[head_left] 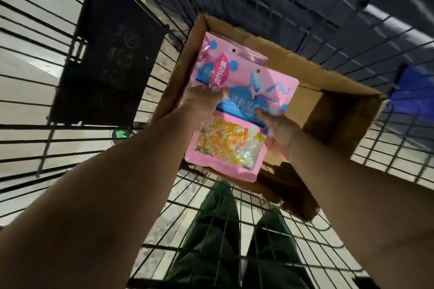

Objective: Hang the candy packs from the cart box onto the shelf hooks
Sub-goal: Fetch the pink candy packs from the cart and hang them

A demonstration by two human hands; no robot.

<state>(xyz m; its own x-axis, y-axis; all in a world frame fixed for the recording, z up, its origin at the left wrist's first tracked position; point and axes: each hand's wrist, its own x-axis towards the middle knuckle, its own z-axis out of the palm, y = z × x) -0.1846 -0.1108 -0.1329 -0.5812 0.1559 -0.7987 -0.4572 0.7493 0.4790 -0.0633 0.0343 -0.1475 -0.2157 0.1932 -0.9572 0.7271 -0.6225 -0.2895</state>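
Mostly hidden behind the front pink plastic candy pack (237, 110), a second pink pack (204, 54) peeks out at centre frame, making two. Both sit above the open brown cardboard box (333, 110) in the black wire cart (211, 230). Left hand (202, 103) and right hand (279, 131) grip the front pack's edges; fingertips behind are unseen.

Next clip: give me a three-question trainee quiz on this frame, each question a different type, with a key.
1. True or false: both hands hold the pink candy packs above the cardboard box.
2. Which hand has its thumb on the front pack's blue band? A) left hand B) right hand
3. Fill in: the box sits inside a wire ____.

Key: 1 true; 2 B; 3 cart.
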